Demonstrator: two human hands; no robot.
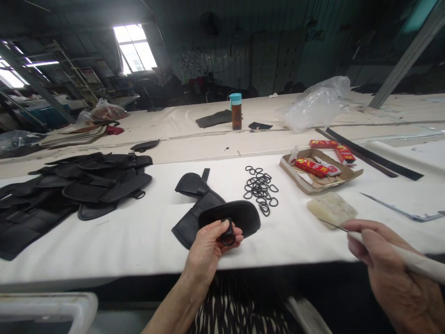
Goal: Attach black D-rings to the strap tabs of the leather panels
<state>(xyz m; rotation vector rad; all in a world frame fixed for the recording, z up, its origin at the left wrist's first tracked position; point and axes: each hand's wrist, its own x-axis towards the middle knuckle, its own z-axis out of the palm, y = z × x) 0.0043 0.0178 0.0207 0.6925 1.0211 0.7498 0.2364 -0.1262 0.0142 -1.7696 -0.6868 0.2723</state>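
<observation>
My left hand pinches a short black strap loop with a black D-ring at its end. That loop lies over a black padded leather piece, which rests partly on other black leather parts on the table. My right hand grips an awl with a thin metal tip and a long pale handle. Its tip is at the near edge of a yellowish, wax-like block; whether it touches the block I cannot tell. Loose black D-rings lie in a heap between my hands.
Stacked black leather pieces cover the left side. Beyond the block stands a shallow cardboard box with red packets. A steel blade-like tool and dark strips lie right. Farther back are a bottle and plastic bag.
</observation>
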